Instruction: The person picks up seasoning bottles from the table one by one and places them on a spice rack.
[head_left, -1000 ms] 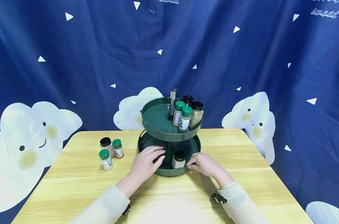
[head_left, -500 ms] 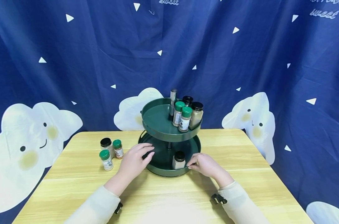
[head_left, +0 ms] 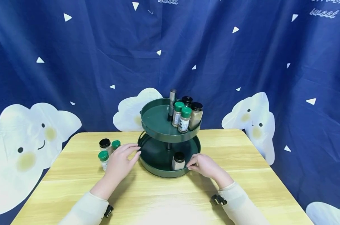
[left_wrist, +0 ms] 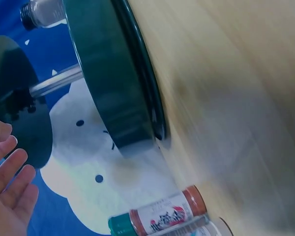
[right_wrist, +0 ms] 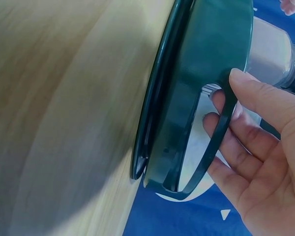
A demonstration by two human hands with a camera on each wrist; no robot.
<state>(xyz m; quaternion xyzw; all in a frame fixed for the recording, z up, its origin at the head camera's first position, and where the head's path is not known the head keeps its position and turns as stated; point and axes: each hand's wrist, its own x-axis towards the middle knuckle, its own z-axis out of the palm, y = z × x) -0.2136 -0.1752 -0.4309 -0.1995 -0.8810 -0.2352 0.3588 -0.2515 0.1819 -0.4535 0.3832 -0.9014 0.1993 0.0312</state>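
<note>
Head view: right hand pinches the low tray by its edge; left hand, fingers apart, hangs near its left edge.

4 jars on top tier, 1 btm tier, 3 L on tbl.

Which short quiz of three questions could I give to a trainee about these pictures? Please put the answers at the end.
1. How many bottles can be seen standing on the upper tray?
2. True or false: the left hand is holding a jar.
3. What does the right hand grip?
A) a black cap
B) the lower tray
C) the blue curtain

Key:
1. Four: two with green caps, two with black caps.
2. False; its fingers hold nothing.
3. B, by its cut-out handle.
</note>
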